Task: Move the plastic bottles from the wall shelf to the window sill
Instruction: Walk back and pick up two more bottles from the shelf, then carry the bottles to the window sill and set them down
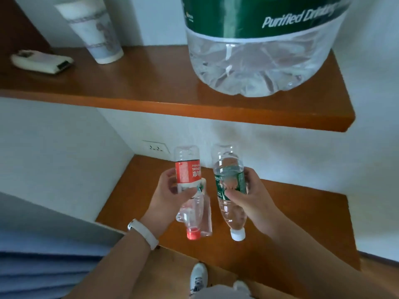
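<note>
My left hand (170, 196) grips a clear bottle with a red label (187, 172) and a red cap, its cap end pointing toward me. My right hand (248, 196) grips a clear bottle with a green label (230, 180) and a white cap, held the same way. Both bottles hang in the air above the lower wooden shelf (302, 212). A large clear water jug with a green label (259, 52) stands on the upper wooden shelf (151, 87) at the right. No window sill is in view.
A paper cup (97, 31) and a small white device (41, 61) sit on the upper shelf at the left. A wall socket (156, 146) is below that shelf. A blue bed edge (43, 266) lies at lower left. My shoes (198, 277) stand on the wooden floor.
</note>
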Demonstrator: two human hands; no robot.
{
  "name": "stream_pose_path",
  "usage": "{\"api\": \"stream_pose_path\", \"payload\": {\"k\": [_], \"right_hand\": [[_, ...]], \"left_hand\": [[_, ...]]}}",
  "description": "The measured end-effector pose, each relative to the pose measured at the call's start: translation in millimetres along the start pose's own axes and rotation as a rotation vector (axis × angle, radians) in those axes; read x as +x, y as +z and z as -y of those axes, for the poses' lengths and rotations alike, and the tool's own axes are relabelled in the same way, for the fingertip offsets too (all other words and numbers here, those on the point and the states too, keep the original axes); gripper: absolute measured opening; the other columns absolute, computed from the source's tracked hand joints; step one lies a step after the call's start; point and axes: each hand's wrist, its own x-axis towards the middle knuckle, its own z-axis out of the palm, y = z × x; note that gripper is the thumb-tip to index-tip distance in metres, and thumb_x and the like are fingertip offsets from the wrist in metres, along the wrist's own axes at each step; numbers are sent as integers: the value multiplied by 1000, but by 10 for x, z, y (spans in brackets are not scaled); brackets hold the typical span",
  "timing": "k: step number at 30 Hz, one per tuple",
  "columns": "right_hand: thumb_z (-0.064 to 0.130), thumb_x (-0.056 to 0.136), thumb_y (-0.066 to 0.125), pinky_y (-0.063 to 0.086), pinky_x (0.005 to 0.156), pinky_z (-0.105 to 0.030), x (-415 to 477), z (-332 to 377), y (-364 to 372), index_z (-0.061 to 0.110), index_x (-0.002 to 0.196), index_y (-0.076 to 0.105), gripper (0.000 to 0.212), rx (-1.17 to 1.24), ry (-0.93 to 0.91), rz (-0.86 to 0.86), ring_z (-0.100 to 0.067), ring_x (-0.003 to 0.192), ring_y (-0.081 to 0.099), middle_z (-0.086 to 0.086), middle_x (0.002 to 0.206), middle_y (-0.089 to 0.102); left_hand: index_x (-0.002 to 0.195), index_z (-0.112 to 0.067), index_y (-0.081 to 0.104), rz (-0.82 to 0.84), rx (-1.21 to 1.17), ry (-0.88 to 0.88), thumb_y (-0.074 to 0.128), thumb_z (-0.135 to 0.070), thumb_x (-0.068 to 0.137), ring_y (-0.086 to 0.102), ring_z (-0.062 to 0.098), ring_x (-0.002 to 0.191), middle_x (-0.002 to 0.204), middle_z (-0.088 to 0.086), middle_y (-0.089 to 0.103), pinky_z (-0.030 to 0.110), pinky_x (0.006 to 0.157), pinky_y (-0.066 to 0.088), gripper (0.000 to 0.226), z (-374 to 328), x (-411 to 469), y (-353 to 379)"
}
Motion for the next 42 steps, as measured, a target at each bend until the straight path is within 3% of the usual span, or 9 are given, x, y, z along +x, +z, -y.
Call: {"api": "stream_pose_path", "payload": {"k": [4,7,10,13,21,28,34,39,42], "right_hand": [[20,78,80,59,86,-38,57,57,82,37,121,48,56,-53,-35,129,-15,104,68,3,118,63],[22,79,80,59,85,-36,88,77,238,41,117,49,53,-58,-38,222,-9,102,68,6,117,64],[15,81,78,60,82,-32,80,122,458,39,116,50,51,-55,-46,340,-8,99,69,3,116,65],[14,82,78,60,80,-32,52,143,710,32,119,49,50,-70,-48,461,-12,99,71,-1,114,66],[17,83,78,59,86,-33,-201,108,1554,32,122,48,51,-127,-71,680,-9,102,68,5,113,67],[22,74,79,58,88,-47,-666,-29,2387,24,123,52,56,-180,-117,796,-20,100,70,-4,110,68],[29,70,78,60,80,-39,-1264,-165,3188,27,115,54,51,-245,-141,868,-23,94,70,-3,104,68],[39,65,80,57,87,-55,-1871,-338,3949,36,109,57,50,-285,-162,892,-25,94,71,-2,102,71],[36,62,79,56,88,-56,-2253,-443,4403,27,109,59,52,-261,-163,914,-29,94,70,-9,102,70]], "left_hand": [[127,-37,41,-163,-4,-31,79,-26,85,67,10,101,114,-16,63,17,66,57,58,18,-254,-40],[129,-33,42,-288,-27,-46,78,-25,85,67,12,101,115,-13,63,18,67,57,58,68,-464,-138],[134,-28,44,-388,-66,-68,79,-24,84,68,16,108,121,-7,65,35,87,60,61,133,-690,-313],[135,-26,46,-471,-131,-91,80,-21,83,68,20,110,122,-3,67,48,93,58,62,238,-915,-513],[127,-27,51,-698,-230,-86,80,-14,82,71,16,103,116,-2,70,44,88,61,56,570,-1639,-992],[119,-31,54,-853,-329,-88,78,-7,84,71,21,102,111,1,71,41,85,61,50,1024,-2460,-1529],[124,-27,56,-972,-404,-69,84,-20,76,72,24,103,112,5,72,43,87,60,56,1504,-3352,-2207],[126,-21,55,-1040,-472,-53,83,-20,75,72,26,103,113,11,71,40,84,60,58,1990,-4116,-2678],[127,-20,53,-1107,-499,-50,82,-12,83,71,22,103,112,8,71,32,82,60,54,2293,-4559,-2890]]}}
